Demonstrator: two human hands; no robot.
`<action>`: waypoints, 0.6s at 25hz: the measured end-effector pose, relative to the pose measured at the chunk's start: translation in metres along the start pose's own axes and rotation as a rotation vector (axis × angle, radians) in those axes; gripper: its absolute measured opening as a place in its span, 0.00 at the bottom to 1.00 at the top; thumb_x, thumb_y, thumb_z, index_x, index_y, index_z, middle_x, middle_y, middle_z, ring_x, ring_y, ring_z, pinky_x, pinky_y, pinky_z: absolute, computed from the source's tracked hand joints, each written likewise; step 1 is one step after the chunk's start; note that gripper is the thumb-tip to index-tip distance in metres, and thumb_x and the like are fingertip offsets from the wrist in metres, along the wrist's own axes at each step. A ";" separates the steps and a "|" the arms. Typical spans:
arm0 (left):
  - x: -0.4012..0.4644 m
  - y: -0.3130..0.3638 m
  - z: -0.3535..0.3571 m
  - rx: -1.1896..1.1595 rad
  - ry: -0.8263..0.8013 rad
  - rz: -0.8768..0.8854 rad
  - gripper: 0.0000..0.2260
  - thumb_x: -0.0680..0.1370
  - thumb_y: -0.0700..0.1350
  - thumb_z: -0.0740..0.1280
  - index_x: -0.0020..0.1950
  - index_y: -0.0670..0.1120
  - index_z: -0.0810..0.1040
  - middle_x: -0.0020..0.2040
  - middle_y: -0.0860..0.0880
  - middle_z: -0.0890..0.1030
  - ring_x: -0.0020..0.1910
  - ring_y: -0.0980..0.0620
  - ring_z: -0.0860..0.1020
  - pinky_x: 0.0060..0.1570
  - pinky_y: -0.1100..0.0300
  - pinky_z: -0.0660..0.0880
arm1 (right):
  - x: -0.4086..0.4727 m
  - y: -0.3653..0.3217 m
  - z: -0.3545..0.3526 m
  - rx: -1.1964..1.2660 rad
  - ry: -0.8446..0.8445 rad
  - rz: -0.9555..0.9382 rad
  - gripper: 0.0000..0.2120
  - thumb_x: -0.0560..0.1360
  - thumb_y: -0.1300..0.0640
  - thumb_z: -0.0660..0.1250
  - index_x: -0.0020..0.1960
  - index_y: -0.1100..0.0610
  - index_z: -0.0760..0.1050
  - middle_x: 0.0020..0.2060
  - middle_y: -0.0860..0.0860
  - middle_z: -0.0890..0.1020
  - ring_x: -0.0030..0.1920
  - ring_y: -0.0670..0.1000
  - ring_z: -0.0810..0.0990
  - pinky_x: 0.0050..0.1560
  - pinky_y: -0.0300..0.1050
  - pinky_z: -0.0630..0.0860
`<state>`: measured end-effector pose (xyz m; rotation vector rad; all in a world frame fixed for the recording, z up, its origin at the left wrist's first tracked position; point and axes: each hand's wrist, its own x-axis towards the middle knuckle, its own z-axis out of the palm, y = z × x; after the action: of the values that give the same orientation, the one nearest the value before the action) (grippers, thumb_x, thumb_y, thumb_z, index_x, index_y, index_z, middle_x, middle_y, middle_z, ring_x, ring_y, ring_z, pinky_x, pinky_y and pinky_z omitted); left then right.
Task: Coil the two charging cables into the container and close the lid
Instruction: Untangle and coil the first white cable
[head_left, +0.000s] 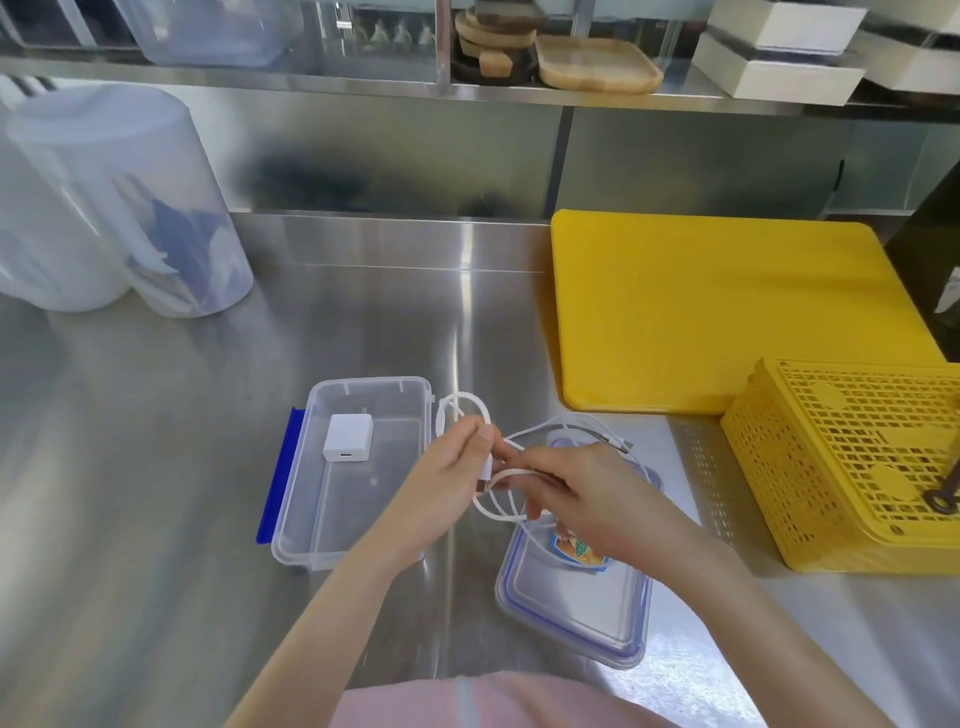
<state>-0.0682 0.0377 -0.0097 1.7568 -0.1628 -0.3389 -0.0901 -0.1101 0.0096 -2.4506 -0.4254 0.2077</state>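
Hands: left hand (448, 480) and right hand (582, 499) both pinch white cable (470, 410) loops, just right of open container (358, 467); lid (576, 618) beneath.

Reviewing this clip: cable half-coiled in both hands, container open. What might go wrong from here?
1. The white cable is held in loose loops between the left hand and right hand; a free end sticks out to the right, so the coil may spring open when let go.
2. The charger already sits in the container, so cables may pile high and block the lid.
3. Loops hang over the lid and could drag it.
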 end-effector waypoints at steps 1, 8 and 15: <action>-0.001 -0.002 0.002 0.083 -0.006 0.036 0.13 0.81 0.43 0.53 0.38 0.46 0.70 0.31 0.54 0.78 0.30 0.61 0.75 0.37 0.70 0.71 | 0.001 0.000 0.000 -0.010 -0.007 0.012 0.09 0.78 0.53 0.58 0.46 0.48 0.77 0.30 0.43 0.76 0.30 0.34 0.74 0.32 0.28 0.68; 0.000 -0.005 0.002 0.291 0.085 0.145 0.13 0.80 0.46 0.53 0.36 0.53 0.67 0.30 0.52 0.72 0.28 0.59 0.69 0.33 0.65 0.66 | 0.003 0.001 -0.003 0.115 0.047 0.130 0.11 0.71 0.48 0.67 0.34 0.48 0.69 0.26 0.45 0.72 0.27 0.41 0.70 0.31 0.29 0.67; 0.001 0.012 -0.013 -0.269 0.142 0.012 0.13 0.81 0.44 0.53 0.38 0.45 0.70 0.20 0.57 0.63 0.18 0.60 0.59 0.21 0.70 0.54 | -0.001 0.021 0.000 0.365 0.062 0.132 0.10 0.75 0.52 0.64 0.34 0.47 0.73 0.25 0.43 0.73 0.28 0.40 0.69 0.30 0.28 0.66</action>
<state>-0.0625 0.0471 0.0047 1.5068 -0.0240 -0.2152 -0.0854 -0.1264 -0.0032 -2.1201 -0.1786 0.2409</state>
